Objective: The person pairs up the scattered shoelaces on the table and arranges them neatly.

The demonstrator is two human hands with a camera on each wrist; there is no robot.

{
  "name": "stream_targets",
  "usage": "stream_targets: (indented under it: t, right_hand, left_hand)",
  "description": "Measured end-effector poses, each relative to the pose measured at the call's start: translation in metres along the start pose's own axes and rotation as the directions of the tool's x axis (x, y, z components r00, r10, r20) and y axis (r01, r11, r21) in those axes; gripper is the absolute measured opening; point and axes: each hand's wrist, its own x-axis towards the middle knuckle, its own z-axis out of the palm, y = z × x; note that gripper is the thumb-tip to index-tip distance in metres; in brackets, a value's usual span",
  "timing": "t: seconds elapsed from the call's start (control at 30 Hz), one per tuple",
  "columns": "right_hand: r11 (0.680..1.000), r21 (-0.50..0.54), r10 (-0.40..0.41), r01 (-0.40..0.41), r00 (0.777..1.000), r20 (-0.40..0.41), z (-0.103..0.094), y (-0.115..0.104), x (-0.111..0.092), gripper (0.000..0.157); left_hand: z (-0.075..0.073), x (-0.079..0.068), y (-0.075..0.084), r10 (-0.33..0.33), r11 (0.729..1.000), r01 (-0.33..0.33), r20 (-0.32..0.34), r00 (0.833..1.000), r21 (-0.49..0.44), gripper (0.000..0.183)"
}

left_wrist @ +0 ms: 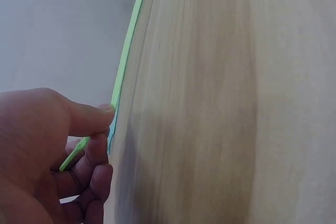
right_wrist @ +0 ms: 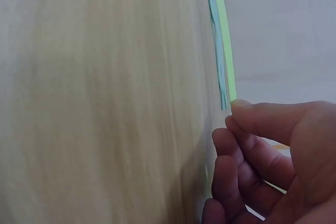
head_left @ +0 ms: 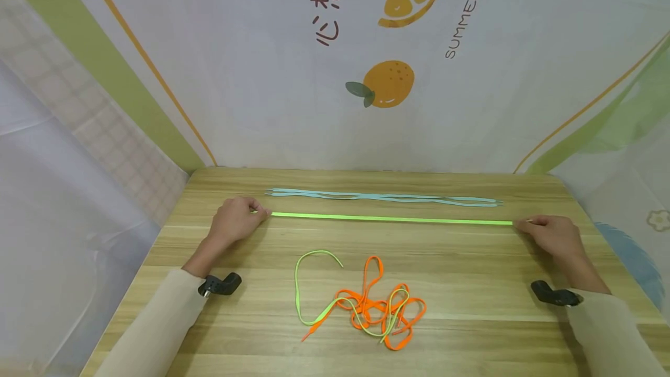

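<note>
Both hands, left hand (head_left: 237, 219) and right hand (head_left: 553, 235), pinch the green lace (head_left: 389, 219) taut across the wooden desk (head_left: 471, 330) near its far edge, printed curtain (head_left: 262, 74) behind.

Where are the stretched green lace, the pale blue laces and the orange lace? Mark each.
stretched green lace (head_left: 389, 219), head view, middle of its taut span
pale blue laces (head_left: 384, 197), head view, mid-length
orange lace (head_left: 373, 309), head view, tangled loops
</note>
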Motion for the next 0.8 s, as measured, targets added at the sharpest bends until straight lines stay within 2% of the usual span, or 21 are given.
stream_targets:
  t: [0.1,0.2,0.37,0.4,0.53,0.57,0.6,0.63,0.77,0.8]
  right_hand:
    - [1.0,-0.022,-0.009,0.009,1.0,-0.009,0.002,0.0,0.002,0.052]
    - [0.999,-0.041,-0.025,0.025,1.0,-0.006,0.003,0.0,0.004,0.052]
    - [0.994,-0.086,-0.064,0.064,0.998,0.001,0.005,-0.003,0.007,0.054]
    - [0.993,-0.097,-0.074,0.073,0.997,-0.002,0.005,-0.003,0.007,0.053]
    - [0.99,-0.108,-0.088,0.088,0.996,0.003,0.006,-0.006,0.008,0.05]
    - [0.99,-0.111,-0.089,0.089,0.996,0.007,0.006,-0.006,0.008,0.05]
    - [0.99,-0.112,-0.088,0.089,0.996,0.01,0.006,-0.006,0.008,0.049]
    - [0.99,-0.11,-0.087,0.088,0.996,0.017,0.006,-0.007,0.008,0.049]
    - [0.989,-0.114,-0.092,0.095,0.995,0.031,0.007,-0.007,0.009,0.048]
    - [0.988,-0.117,-0.095,0.098,0.995,0.033,0.007,-0.007,0.009,0.047]
  left_hand:
    - [-0.008,-0.006,0.016,-0.022,1.0,0.021,0.021,1.0,0.014,0.035]
    - [-0.01,-0.007,0.022,-0.044,0.998,0.042,0.03,0.999,0.042,0.034]
    - [-0.01,-0.005,0.021,-0.053,0.998,0.052,0.018,0.998,0.035,0.032]
    - [-0.006,-0.002,0.014,-0.046,0.998,0.045,0.007,0.999,0.038,0.034]
    - [-0.005,-0.001,0.011,-0.033,0.999,0.032,0.002,0.999,0.036,0.037]
    - [0.0,0.004,0.0,-0.008,1.0,0.008,-0.004,1.0,0.02,0.04]
    - [0.001,0.004,-0.001,-0.007,1.0,0.008,-0.005,1.0,0.019,0.039]
    - [-0.003,0.001,0.005,-0.013,1.0,0.013,0.006,1.0,0.015,0.038]
    - [-0.002,0.001,0.006,-0.032,0.999,0.031,0.019,0.999,0.026,0.036]
    - [-0.007,-0.003,0.017,-0.059,0.997,0.058,0.03,0.998,0.047,0.033]
